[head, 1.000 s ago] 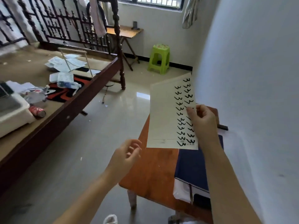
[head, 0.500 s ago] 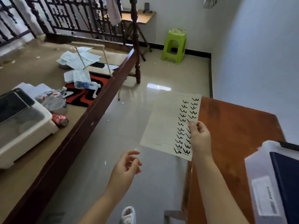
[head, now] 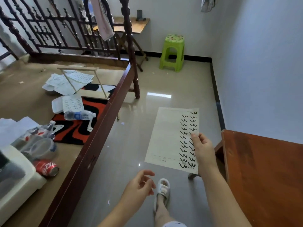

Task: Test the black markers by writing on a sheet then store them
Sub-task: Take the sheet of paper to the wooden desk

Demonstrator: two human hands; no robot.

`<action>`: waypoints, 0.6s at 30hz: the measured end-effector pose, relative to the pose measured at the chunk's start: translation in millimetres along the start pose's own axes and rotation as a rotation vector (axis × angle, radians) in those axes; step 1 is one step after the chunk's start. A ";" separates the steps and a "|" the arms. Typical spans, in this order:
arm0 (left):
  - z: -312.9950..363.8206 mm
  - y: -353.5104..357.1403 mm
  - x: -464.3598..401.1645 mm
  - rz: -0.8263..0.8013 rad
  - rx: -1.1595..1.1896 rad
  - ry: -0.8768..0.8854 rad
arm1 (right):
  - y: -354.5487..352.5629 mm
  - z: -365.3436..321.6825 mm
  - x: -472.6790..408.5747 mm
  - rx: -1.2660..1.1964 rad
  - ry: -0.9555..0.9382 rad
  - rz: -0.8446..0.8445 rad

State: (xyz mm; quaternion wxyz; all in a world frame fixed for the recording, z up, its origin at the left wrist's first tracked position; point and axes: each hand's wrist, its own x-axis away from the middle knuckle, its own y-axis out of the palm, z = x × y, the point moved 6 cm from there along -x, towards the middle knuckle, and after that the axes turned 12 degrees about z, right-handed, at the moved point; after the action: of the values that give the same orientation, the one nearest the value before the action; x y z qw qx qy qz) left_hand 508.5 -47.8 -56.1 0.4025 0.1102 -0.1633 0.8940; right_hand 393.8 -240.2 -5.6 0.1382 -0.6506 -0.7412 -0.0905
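Observation:
My right hand [head: 203,149] pinches the right edge of a cream sheet [head: 165,138] and holds it in the air over the tiled floor. Two columns of black marker strokes run down the sheet's right side. My left hand [head: 139,187] hovers lower and to the left, fingers loosely apart, with nothing in it. No marker shows anywhere in the head view.
A wooden bed platform [head: 91,141] at left carries more marked sheets [head: 72,81], water bottles [head: 78,115], a red can [head: 47,167] and a white box [head: 19,185]. A brown table [head: 265,174] stands at right by the wall. A green stool [head: 173,52] is far back. My slippered foot [head: 163,192] is below.
The view has swung left, away from the table, so the box and dark book are out of sight. The sheet stays in my right hand, now over the floor. My foot has come into view.

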 end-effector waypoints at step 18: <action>157.5 31.7 -446.8 -0.340 -0.372 -0.053 | 212.9 -182.0 -365.3 0.059 -0.120 -0.025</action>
State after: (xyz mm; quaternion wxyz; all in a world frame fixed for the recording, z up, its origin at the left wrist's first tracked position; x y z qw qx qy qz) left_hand 786.1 -432.9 -64.0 0.5561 0.0834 -0.3145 0.7647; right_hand 662.4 -611.3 38.9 0.1114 -0.6411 -0.7587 -0.0309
